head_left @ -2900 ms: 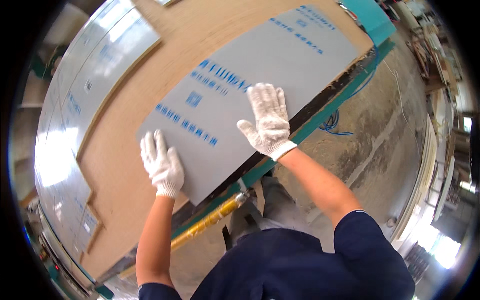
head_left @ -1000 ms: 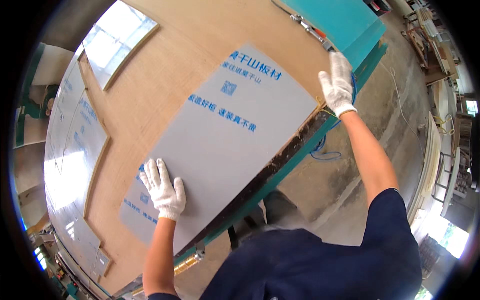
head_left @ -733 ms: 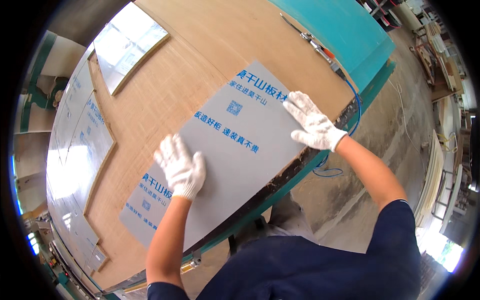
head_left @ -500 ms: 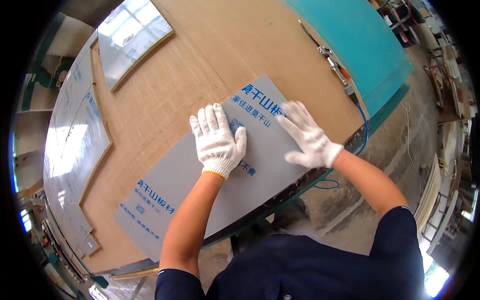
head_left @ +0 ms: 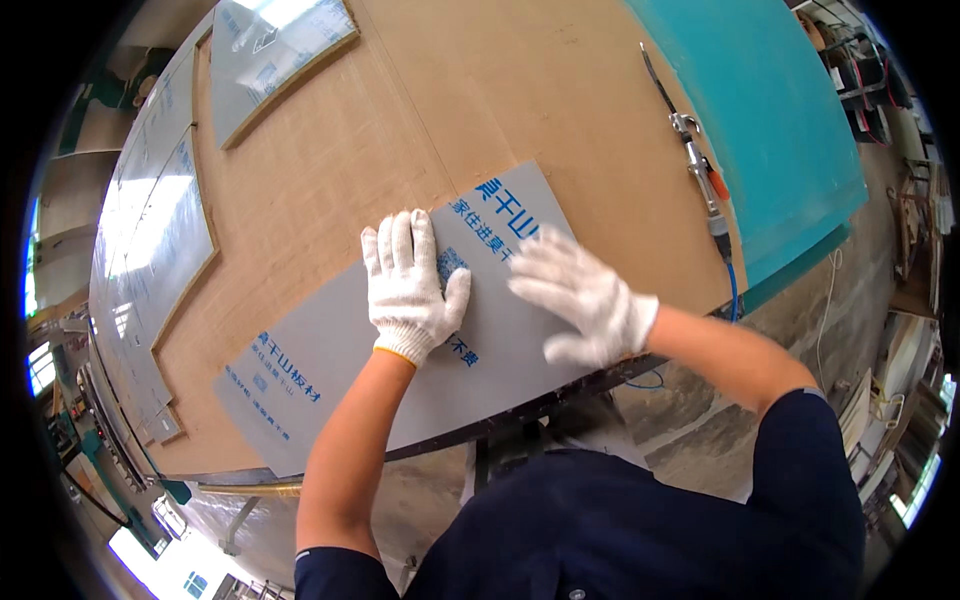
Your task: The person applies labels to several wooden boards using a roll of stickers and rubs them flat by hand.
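A grey sheet panel (head_left: 500, 335) with blue printing lies flat along the near edge of the brown board-topped table (head_left: 520, 90). My left hand (head_left: 410, 285), in a white knitted glove, rests palm down near the panel's far edge, fingers stretched out and thumb apart. To the right, my right hand (head_left: 585, 298), gloved the same way, is over the panel's right part with fingers extended. Motion smears it, and whether it touches the surface cannot be told. Neither hand holds anything.
An air blow gun (head_left: 697, 165) with a blue hose lies on the table at the right. Beyond it is a teal sheet (head_left: 770, 120). Shiny film-covered panels (head_left: 160, 230) lie at the left, and another panel (head_left: 265, 85) lies at the far left. Concrete floor (head_left: 690, 425) shows beside the table.
My right hand has swept left over the panel from its right edge. My left hand stays at about the same place on it. The whole view has shifted slightly.
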Demonstrator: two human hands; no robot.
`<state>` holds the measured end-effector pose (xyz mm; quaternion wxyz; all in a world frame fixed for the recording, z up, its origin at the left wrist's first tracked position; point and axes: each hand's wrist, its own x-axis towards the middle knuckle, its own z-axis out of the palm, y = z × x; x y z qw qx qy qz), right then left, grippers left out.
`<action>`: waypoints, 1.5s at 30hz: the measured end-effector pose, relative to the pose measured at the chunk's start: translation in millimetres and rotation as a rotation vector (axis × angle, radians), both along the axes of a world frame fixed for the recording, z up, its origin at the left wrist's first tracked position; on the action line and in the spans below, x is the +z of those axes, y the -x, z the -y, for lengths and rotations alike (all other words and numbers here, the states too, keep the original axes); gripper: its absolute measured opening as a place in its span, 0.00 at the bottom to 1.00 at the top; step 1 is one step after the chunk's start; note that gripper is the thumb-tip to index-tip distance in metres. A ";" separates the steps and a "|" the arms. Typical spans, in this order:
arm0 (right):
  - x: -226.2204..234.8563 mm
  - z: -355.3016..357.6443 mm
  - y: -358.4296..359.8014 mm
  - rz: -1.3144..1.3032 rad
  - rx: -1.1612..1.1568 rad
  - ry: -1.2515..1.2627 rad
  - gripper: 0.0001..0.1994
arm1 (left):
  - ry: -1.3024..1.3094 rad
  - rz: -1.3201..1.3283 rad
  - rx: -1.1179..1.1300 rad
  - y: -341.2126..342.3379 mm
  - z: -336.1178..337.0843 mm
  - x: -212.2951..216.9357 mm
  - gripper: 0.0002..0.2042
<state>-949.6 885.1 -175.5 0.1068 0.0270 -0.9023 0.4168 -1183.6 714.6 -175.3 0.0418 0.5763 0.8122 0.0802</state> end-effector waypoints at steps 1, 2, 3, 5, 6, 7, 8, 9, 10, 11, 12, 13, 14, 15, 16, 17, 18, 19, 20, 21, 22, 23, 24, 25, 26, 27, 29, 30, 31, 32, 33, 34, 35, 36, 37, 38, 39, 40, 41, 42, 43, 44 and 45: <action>-4.3 -21.9 32.1 -0.091 -0.019 -0.133 0.37 | 0.011 -0.006 0.003 0.3 -1.4 -0.7 0.41; -2.6 -41.1 71.3 -0.143 -0.185 -0.203 0.37 | -0.006 0.000 0.000 -0.2 -1.9 -2.6 0.41; -11.7 -66.2 104.5 -0.224 -0.317 -0.309 0.37 | -0.022 0.008 -0.015 -2.4 -5.0 -1.1 0.41; -16.6 -81.2 131.9 -0.265 -0.388 -0.260 0.36 | -0.028 0.013 -0.020 0.1 -6.5 -0.8 0.41; -17.1 -80.7 134.2 -0.280 -0.424 -0.237 0.36 | -0.022 0.016 -0.009 2.2 -7.0 1.0 0.41; -21.0 -66.4 113.1 -0.325 -0.367 -0.192 0.35 | -0.015 0.017 -0.006 -0.5 -1.7 0.1 0.41; -20.1 -45.6 85.8 -0.277 -0.256 -0.158 0.35 | -0.015 0.008 0.008 4.2 0.8 -2.6 0.41; -13.5 -23.1 47.6 -0.224 -0.153 -0.132 0.35 | -0.013 0.014 0.014 6.0 0.8 -3.0 0.41; -5.2 -5.1 12.6 -0.038 0.035 -0.109 0.37 | -0.010 0.021 0.019 4.6 2.3 -2.0 0.42; 6.0 7.8 -4.7 0.042 0.120 -0.049 0.40 | -0.005 0.018 0.021 4.5 2.8 -0.5 0.42; 6.5 5.0 -5.8 0.117 0.184 -0.082 0.41 | 0.000 0.020 0.021 4.0 3.7 -1.4 0.42; -4.3 -9.2 9.6 0.039 0.148 -0.118 0.41 | -0.001 0.026 0.029 3.5 3.7 -0.5 0.42; -12.7 -31.1 39.8 -0.042 0.097 -0.154 0.41 | -0.002 0.027 0.023 3.1 0.2 0.7 0.42; -9.9 -51.5 83.0 -0.046 -0.030 -0.230 0.40 | -0.003 0.039 0.029 3.8 0.1 2.3 0.42; -19.4 -74.5 127.3 -0.072 -0.152 -0.302 0.40 | -0.002 0.041 0.025 4.8 -0.3 3.2 0.42; -27.4 -99.3 163.7 -0.093 -0.284 -0.379 0.39 | -0.007 0.047 0.012 4.7 -4.3 3.6 0.42; -36.5 -123.2 191.1 -0.086 -0.308 -0.454 0.39 | -0.012 0.056 -0.004 2.2 -8.2 4.7 0.42; -41.7 -137.0 208.9 -0.083 -0.330 -0.531 0.38 | -0.031 0.071 -0.018 3.4 -10.0 5.0 0.42; -35.3 -134.5 216.6 -0.190 -0.395 -0.451 0.38 | -0.020 0.071 0.002 4.7 -7.1 5.9 0.42; -28.1 -135.0 222.0 -0.293 -0.461 -0.369 0.38 | -0.008 0.072 0.017 4.3 -4.1 8.2 0.42; -20.3 -137.9 226.2 -0.393 -0.530 -0.286 0.37 | 0.002 0.075 0.029 4.6 -3.0 8.8 0.42; -17.1 -141.2 217.9 -0.484 -0.554 -0.208 0.36 | -0.037 0.070 0.012 5.8 0.8 3.1 0.42; -20.9 -139.2 205.8 -0.458 -0.498 -0.239 0.36 | -0.024 0.065 0.017 6.5 1.3 3.3 0.41; -27.1 -130.9 189.6 -0.431 -0.445 -0.270 0.36 | -0.011 0.059 0.020 6.4 2.0 4.4 0.41; -26.5 -124.0 173.7 -0.403 -0.392 -0.310 0.36 | -0.008 0.056 0.020 5.8 -1.0 4.9 0.41; -21.9 -105.7 158.3 -0.328 -0.286 -0.314 0.37 | -0.023 0.053 0.012 4.2 1.0 3.3 0.41; -11.8 -68.7 131.5 -0.178 -0.086 -0.315 0.38 | -0.053 0.037 -0.011 5.2 0.8 2.9 0.40; -12.3 -61.9 119.0 -0.207 -0.097 -0.301 0.39 | -0.059 0.013 -0.021 5.1 0.8 3.2 0.40; -14.6 -55.6 106.3 -0.235 -0.110 -0.288 0.40 | -0.045 0.012 -0.012 3.5 -1.6 3.4 0.40; -15.3 -47.9 93.6 -0.266 -0.123 -0.279 0.41 | -0.057 -0.002 -0.017 3.5 -1.6 0.9 0.39; -12.3 -31.6 69.8 -0.219 -0.107 -0.243 0.41 | -0.055 -0.014 -0.017 3.9 0.3 -1.6 0.39; -9.2 -13.1 39.5 -0.172 -0.115 -0.192 0.41 | -0.054 -0.026 -0.015 3.8 2.6 -3.6 0.38; 3.0 9.4 2.8 -0.098 -0.089 -0.126 0.40 | -0.046 -0.041 -0.014 4.1 3.0 -4.7 0.38; 3.5 33.1 -34.5 -0.046 -0.067 -0.064 0.41 | -0.048 -0.046 -0.013 5.6 -2.0 -6.0 0.38; 3.3 53.4 -73.5 0.067 0.013 -0.041 0.41 | -0.045 -0.044 -0.011 5.1 -4.3 -6.4 0.38; -7.0 86.2 -120.4 0.141 0.109 -0.052 0.41 | -0.037 -0.041 -0.013 1.3 -0.5 -1.4 0.38; 6.5 100.0 -135.9 0.224 0.283 0.049 0.41 | -0.052 -0.058 -0.013 2.0 3.1 -4.7 0.37; -3.0 125.8 -159.4 0.131 0.129 0.166 0.40 | -0.071 -0.072 -0.009 7.4 -5.8 -8.7 0.37; 0.5 125.4 -150.3 0.092 0.017 0.134 0.40 | -0.076 -0.085 0.001 9.2 -4.5 -8.7 0.37; 15.3 142.5 -138.9 0.072 -0.112 0.130 0.40 | -0.053 -0.076 -0.006 4.2 6.1 -10.5 0.37; 30.1 146.2 -112.9 0.018 -0.177 0.125 0.40 | -0.034 -0.111 0.012 4.5 9.8 -7.9 0.37; 28.4 154.0 -90.9 0.009 -0.181 0.124 0.40 | -0.042 -0.101 -0.004 3.3 10.1 -7.7 0.37; 22.6 161.1 -64.6 -0.057 -0.179 0.145 0.38 | -0.059 -0.101 -0.011 6.3 6.2 -13.2 0.37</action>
